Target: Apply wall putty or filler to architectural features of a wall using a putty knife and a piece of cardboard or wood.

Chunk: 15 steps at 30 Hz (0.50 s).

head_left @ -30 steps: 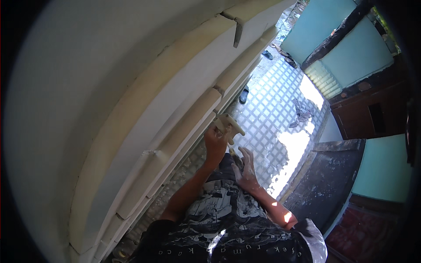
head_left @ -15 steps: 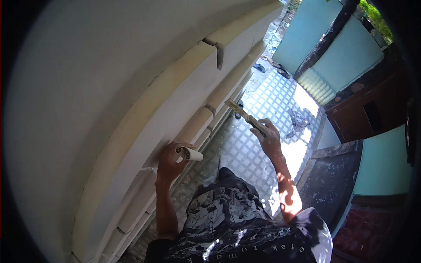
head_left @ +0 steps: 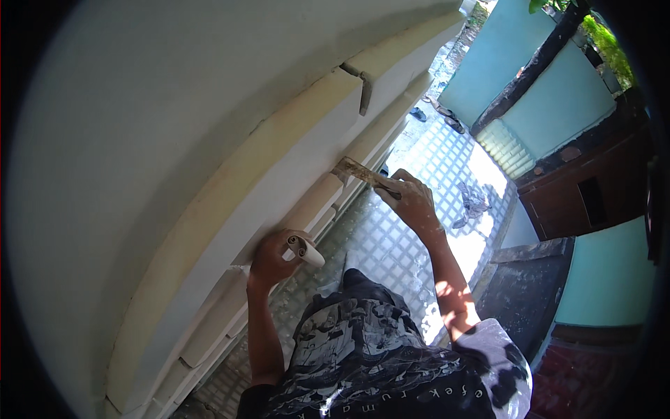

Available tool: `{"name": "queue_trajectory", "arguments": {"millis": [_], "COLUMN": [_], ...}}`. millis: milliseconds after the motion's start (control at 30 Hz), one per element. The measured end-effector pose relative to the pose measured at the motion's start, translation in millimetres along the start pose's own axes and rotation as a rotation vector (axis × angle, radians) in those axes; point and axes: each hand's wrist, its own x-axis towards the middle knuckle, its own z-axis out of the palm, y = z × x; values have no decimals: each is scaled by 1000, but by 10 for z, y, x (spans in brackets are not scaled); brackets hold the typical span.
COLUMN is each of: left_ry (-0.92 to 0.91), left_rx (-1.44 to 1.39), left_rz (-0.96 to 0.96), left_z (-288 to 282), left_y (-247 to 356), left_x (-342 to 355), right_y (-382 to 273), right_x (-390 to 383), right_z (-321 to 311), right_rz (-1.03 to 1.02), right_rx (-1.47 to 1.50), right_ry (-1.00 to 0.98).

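Observation:
My left hand (head_left: 271,261) is closed around a pale sheet (head_left: 309,253), curled into a double roll whose open ends face up. It rests against the stepped ledges of the wall, beside a rounded cream moulding (head_left: 313,200). My right hand (head_left: 412,199) grips a flat, narrow tool (head_left: 359,170), tan and smeared, with a widened end; whether it is a brush or a scraper I cannot tell. The tool's far end meets the gap at the end of the moulding. My fingers cover most of its handle.
A large cream wall (head_left: 160,105) with a yellowish ledge (head_left: 293,105) fills the left. A dark notch (head_left: 364,94) breaks the upper ledge. Tiled floor (head_left: 419,171) lies below, with a crumpled cloth (head_left: 473,202) and sandals (head_left: 447,115). Dark wooden furniture (head_left: 590,185) stands right.
My right hand has moved left and the tool has swung flatter, its end now at the moulding's gap. The left hand stays at the ledge with the rolled sheet, which has tilted slightly.

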Motion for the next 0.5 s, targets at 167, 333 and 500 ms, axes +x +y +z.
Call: {"name": "queue_trajectory", "arguments": {"millis": [167, 333, 500], "left_ry": [26, 23, 11], "left_rx": [-57, -93, -200], "left_rz": [-20, -25, -75], "left_z": [37, 58, 73], "left_y": [16, -42, -64], "left_x": [9, -46, -45], "right_y": [-11, -67, -37], "right_x": [-65, 102, 360], "right_z": [-177, -463, -231], "right_rz": [-37, -45, -23], "right_rx": [106, 356, 452], "right_ry": [132, 296, 296]}}
